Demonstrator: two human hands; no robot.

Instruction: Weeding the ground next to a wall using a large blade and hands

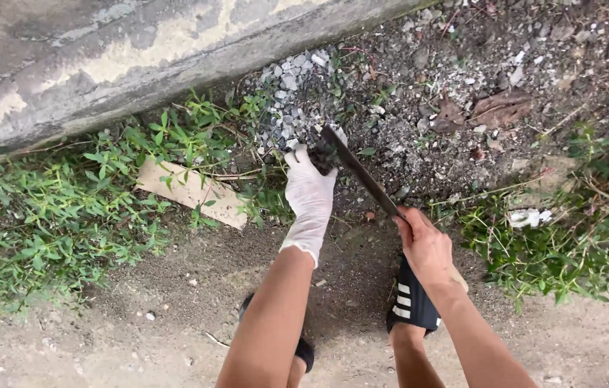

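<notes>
A long, dark, flat metal blade (362, 176), rust-coloured and dirty, slants from the lower right up to the left across a patch of bare, gritty soil (419, 136). Its handle end is buried in the bare right hand (428, 248), whose fingers are wrapped firmly around it, so the blade can be steered from the rear. The far tip of the blade meets the left hand (310, 194), which wears a thin white disposable glove; its fingers are closed around a dark clump of soil or roots (324, 156) right at the blade's tip, apparently pinching that material so the edge can bear against it, though what exactly the clump is cannot be told. Just beyond the gloved fingers lies a small heap of grey crushed stone (289, 100), resting against the foot of a stained concrete wall (139, 57) that runs diagonally along the top left. Low green weeds (60, 208) spread to the left, partly covering a flat pale wooden board (193, 192), and more weeds grow on the right (570, 237). Below the forearms, the person's feet in black sandals with white stripes (411, 302) stand on packed dirt, close to the work, which suggests a crouch.
</notes>
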